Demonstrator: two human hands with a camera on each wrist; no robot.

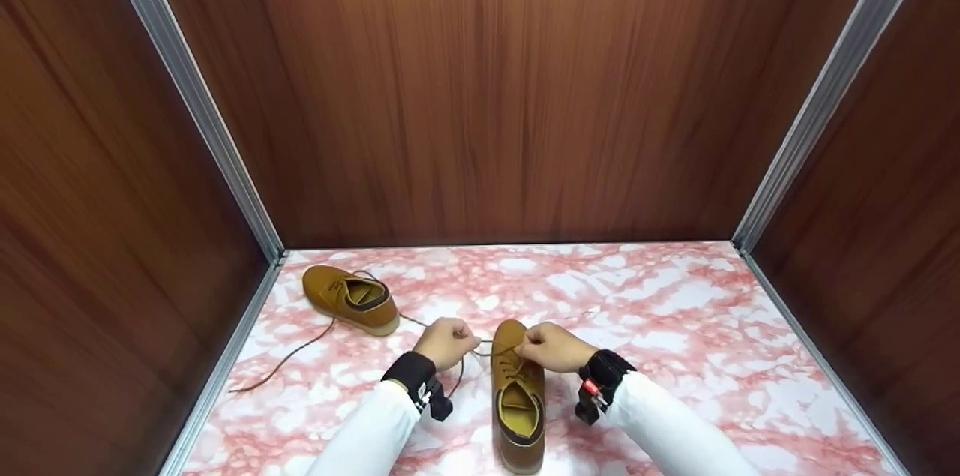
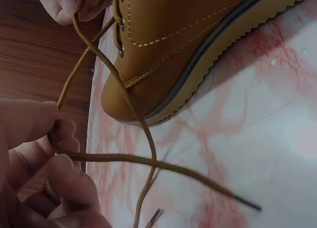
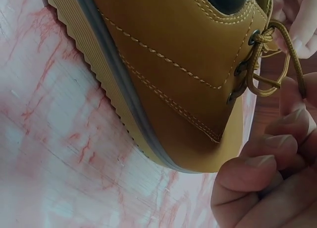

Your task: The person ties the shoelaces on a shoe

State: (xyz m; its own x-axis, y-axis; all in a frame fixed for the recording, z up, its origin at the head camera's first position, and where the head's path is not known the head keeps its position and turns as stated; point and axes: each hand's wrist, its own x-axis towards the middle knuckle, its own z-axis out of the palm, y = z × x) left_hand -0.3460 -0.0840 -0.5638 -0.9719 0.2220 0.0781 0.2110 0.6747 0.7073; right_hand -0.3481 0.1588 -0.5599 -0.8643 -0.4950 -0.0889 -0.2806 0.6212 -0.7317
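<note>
A tan leather shoe point(image 1: 508, 330) sits upright with its toe pointing away from me, between my two hands. My left hand point(image 1: 446, 342), just left of the toe, pinches a brown shoelace point(image 2: 111, 157) between thumb and fingers. One lace end with a dark tip hangs past those fingers in the left wrist view. Over the right side of the laces, my right hand point(image 1: 556, 347) pinches a lace too. In the right wrist view, the lace point(image 3: 292, 44) runs from the eyelets into that pinch, its other fingers curled. Strands stretch between both hands above the shoe's front.
A second tan shoe point(image 1: 322, 288) rests at the back left, its loose lace point(image 1: 281, 365) trailing over the pink-and-white marbled surface point(image 1: 675, 356). Brown wood-grain panels point(image 1: 480, 86) with grey metal edging point(image 1: 817, 101) enclose the back and both sides.
</note>
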